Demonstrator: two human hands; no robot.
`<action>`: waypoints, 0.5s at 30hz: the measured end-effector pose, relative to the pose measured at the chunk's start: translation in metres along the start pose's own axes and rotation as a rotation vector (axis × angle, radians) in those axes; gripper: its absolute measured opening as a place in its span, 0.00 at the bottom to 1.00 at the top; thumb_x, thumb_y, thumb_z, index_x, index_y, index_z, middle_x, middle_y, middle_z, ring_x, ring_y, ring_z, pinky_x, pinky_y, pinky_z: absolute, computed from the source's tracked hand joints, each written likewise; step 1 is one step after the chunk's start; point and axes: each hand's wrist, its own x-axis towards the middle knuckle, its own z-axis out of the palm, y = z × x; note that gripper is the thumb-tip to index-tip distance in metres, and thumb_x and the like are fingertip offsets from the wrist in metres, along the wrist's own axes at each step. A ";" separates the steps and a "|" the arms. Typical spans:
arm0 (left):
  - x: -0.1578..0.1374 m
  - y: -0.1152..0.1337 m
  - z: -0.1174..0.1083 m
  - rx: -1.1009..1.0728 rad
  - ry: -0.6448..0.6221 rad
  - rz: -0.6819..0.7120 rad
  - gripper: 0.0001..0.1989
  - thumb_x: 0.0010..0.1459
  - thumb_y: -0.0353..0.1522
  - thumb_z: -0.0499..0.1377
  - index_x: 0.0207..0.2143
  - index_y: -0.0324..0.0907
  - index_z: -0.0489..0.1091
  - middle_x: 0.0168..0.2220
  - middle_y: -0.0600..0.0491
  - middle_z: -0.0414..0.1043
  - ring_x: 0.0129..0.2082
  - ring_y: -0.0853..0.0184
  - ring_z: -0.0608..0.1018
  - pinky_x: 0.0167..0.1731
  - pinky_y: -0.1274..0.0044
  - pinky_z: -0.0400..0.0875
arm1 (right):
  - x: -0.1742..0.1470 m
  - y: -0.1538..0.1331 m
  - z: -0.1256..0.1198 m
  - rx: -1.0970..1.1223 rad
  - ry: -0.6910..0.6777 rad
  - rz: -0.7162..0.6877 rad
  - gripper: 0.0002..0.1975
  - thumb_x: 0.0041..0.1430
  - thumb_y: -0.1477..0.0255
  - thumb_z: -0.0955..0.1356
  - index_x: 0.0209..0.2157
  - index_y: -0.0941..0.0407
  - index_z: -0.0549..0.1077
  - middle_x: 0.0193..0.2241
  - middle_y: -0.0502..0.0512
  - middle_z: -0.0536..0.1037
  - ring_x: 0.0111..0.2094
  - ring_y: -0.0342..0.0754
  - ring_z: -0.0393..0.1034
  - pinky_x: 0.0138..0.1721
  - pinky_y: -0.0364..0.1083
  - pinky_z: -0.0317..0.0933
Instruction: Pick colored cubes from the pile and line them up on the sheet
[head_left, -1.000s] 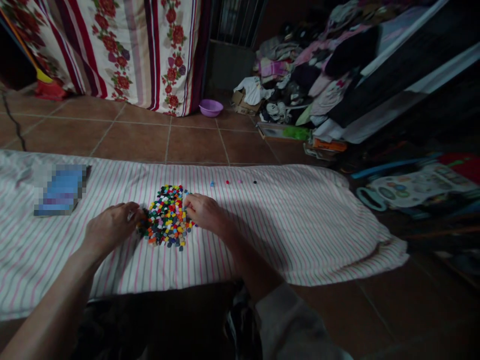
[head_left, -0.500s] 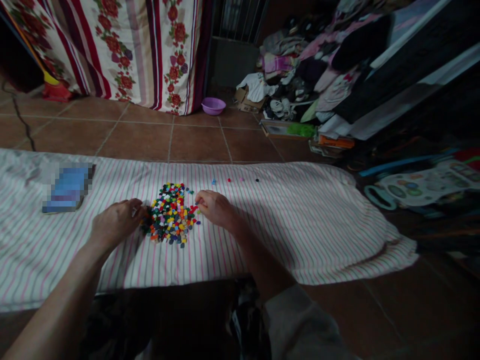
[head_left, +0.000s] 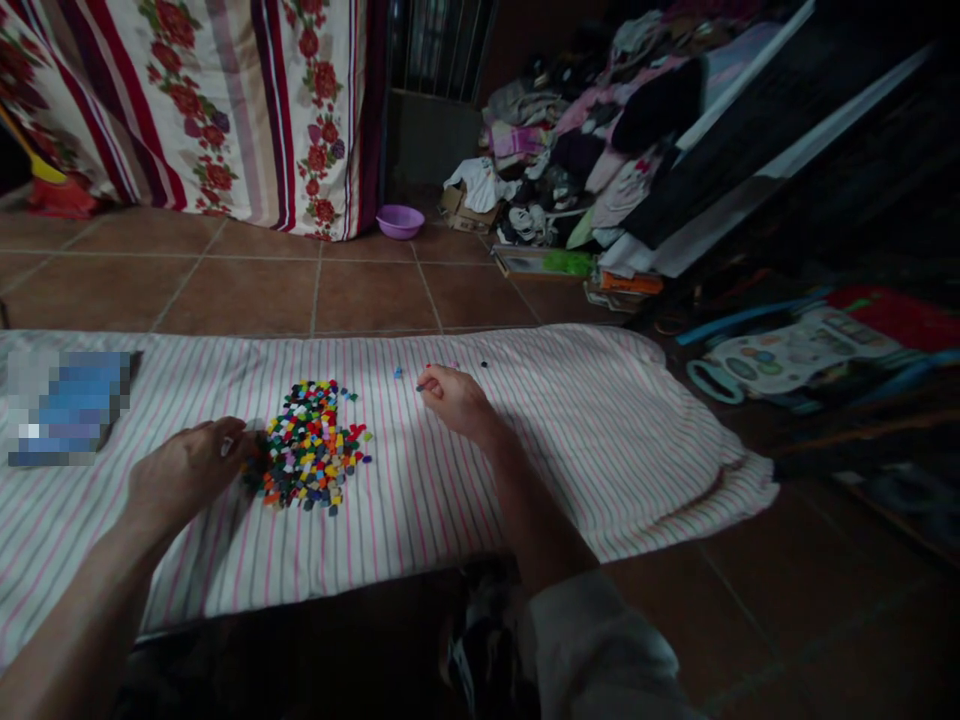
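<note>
A heap of tiny multicoloured cube blocks [head_left: 311, 440] lies on the striped cloth. My left hand [head_left: 184, 465] is at the heap's left edge, its fingers loosely bent and apart; the fingertips are in shadow against the blocks. To the right of the heap, above the cloth, my right hand [head_left: 457, 400] pinches a small dark bluish block [head_left: 420, 388] between thumb and forefinger. Beyond that hand, single pieces lie spaced in a row: a light blue block [head_left: 398, 372], a red one [head_left: 428, 366] partly behind the hand, a pink one [head_left: 454, 365] and a black block [head_left: 484, 364].
The striped cloth [head_left: 600, 450] covers a long low surface. A blurred-out blue flat object [head_left: 79, 405] lies on its left. Past it are a tiled floor, a purple basin [head_left: 400, 222], a floral curtain [head_left: 247, 110] and a heap of clothes [head_left: 585, 130].
My right hand has moved away from the heap towards the row of single blocks, carrying the small block. My left hand stays at the heap's left edge. The view has turned right.
</note>
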 end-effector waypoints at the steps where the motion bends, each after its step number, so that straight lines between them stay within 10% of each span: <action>1: 0.000 0.000 0.000 -0.001 0.003 0.001 0.23 0.62 0.43 0.41 0.45 0.44 0.71 0.41 0.44 0.77 0.37 0.56 0.79 0.35 0.70 0.69 | 0.000 0.006 -0.007 0.011 0.023 0.043 0.09 0.50 0.81 0.64 0.32 0.56 0.73 0.28 0.50 0.76 0.30 0.42 0.68 0.35 0.41 0.60; 15: 0.002 0.006 -0.008 0.013 -0.018 0.000 0.24 0.62 0.42 0.41 0.46 0.41 0.70 0.44 0.45 0.78 0.39 0.57 0.80 0.35 0.73 0.68 | -0.022 0.077 -0.071 -0.069 0.383 0.539 0.13 0.53 0.71 0.65 0.38 0.57 0.77 0.30 0.55 0.79 0.32 0.48 0.72 0.39 0.46 0.64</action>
